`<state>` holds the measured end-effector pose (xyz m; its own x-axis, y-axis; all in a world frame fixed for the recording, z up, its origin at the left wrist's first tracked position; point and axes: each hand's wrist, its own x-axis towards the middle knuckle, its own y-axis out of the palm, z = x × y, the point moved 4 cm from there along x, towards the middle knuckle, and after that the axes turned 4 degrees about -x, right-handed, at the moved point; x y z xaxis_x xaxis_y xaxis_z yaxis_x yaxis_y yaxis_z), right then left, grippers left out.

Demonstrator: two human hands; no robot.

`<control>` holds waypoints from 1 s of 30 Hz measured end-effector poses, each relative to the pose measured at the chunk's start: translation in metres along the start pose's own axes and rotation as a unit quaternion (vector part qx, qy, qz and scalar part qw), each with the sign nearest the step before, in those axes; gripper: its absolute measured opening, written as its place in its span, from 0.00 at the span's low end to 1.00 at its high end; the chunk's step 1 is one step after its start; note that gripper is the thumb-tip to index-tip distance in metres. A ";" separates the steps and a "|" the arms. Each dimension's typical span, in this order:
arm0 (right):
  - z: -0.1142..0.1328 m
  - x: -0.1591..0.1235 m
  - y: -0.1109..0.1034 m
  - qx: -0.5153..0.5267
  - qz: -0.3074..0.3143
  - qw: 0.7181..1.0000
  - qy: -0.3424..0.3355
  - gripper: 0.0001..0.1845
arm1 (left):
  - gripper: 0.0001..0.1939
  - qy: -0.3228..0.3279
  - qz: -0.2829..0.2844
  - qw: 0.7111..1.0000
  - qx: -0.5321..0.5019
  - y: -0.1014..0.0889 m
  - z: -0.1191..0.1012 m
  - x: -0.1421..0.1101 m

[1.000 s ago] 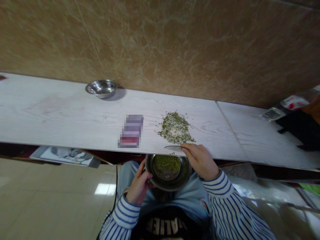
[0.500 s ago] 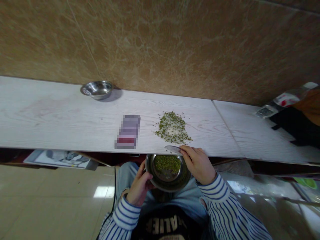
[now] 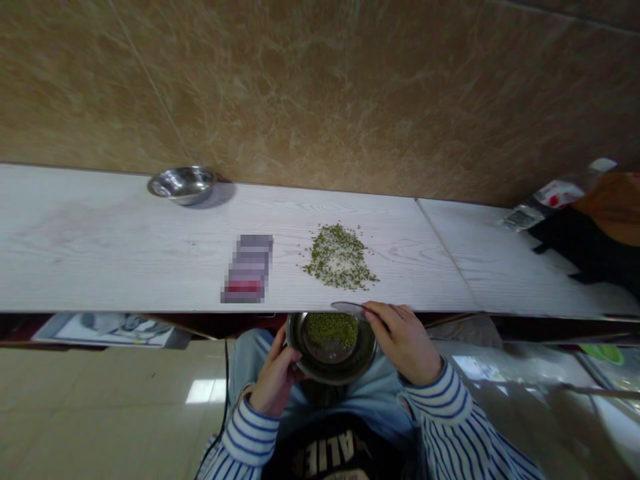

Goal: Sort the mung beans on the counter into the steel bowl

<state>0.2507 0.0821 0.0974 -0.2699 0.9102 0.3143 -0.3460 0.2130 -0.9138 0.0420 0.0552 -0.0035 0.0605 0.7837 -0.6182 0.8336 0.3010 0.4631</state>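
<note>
My left hand [image 3: 277, 379] grips the left rim of a steel bowl [image 3: 327, 373], held below the table's front edge over my lap. Small green mung beans [image 3: 331, 329] lie inside it. Between the fingers of my right hand [image 3: 406, 340] is a metal spoon [image 3: 349, 308], its oval end at the table edge just above the bowl. Farther back on the white table [image 3: 420, 267] spreads a pile of mung beans mixed with white grains [image 3: 340, 257]. The grains show most in the middle of the pile.
A second steel bowl [image 3: 183, 185] stands by the wall at left. A blurred-out flat object [image 3: 247, 269] lies left of the pile. At right are a plastic bottle [image 3: 555, 193] and a black item [image 3: 575, 240]. An open drawer [image 3: 110, 330] sits under the table.
The spoon has drawn back toward the bowl at the table's edge. The few beans near the edge are gone from there. My view has shifted slightly; the left hand still holds the bowl.
</note>
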 end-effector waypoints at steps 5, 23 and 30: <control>-0.012 0.002 -0.006 -0.029 -0.031 0.999 0.010 0.11 | 0.36 -0.014 0.021 1.000 0.005 0.004 0.006 0.000; -0.001 0.052 0.017 -0.088 -0.001 0.995 -0.041 0.11 | 0.37 -0.015 -0.010 1.000 0.005 -0.009 0.003 0.005; -0.011 0.070 0.016 -0.108 -0.013 0.994 -0.029 0.11 | 0.37 -0.020 -0.019 1.000 0.013 -0.009 0.001 0.006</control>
<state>0.2363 0.1533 0.1019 -0.3177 0.8823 0.3473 -0.1538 0.3135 -0.9370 0.0356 0.0572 -0.0120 0.0497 0.7493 -0.6603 0.8493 0.3162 0.4227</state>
